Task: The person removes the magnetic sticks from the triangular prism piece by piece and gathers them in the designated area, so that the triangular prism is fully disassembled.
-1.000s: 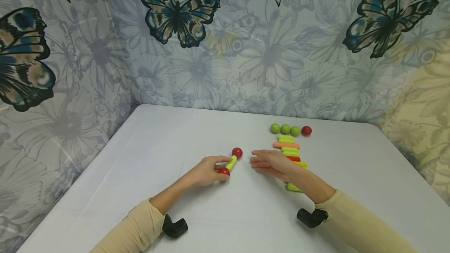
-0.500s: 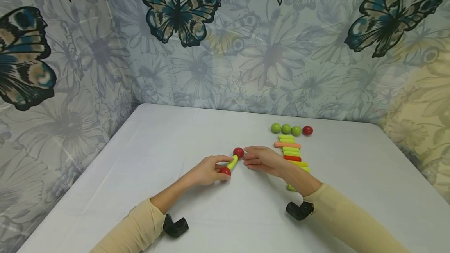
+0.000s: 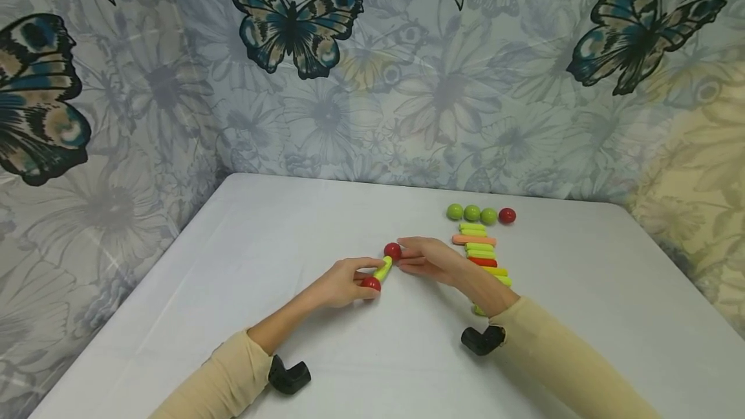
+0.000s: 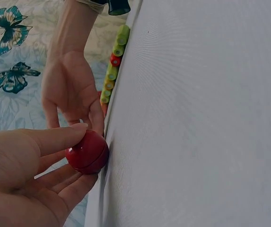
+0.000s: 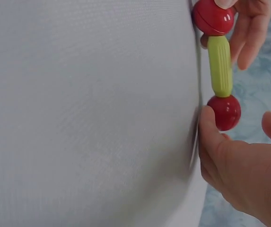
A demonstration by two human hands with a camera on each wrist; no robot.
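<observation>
My left hand (image 3: 342,284) pinches a red ball (image 4: 89,152) between thumb and fingers, low over the white table. This ball sits at the near end of a ribbed yellow-green rod (image 5: 220,66). On the rod's far end is a second red ball (image 5: 226,112), so the three form a dumbbell shape. My right hand (image 3: 435,260) reaches in from the right, its fingers fairly straight and the fingertips right at the far red ball. In the right wrist view its thumb stands apart from that ball.
A column of short rods (image 3: 480,247) in green, orange, red and yellow lies to the right, partly behind my right forearm. Beyond it, green balls (image 3: 472,213) and a red ball (image 3: 507,216) form a row. The white table (image 3: 302,212) meets butterfly-patterned cloth walls (image 3: 326,128).
My right hand has moved left, from near the rod column to the far red ball. The left hand and the dumbbell-shaped piece have stayed in place.
</observation>
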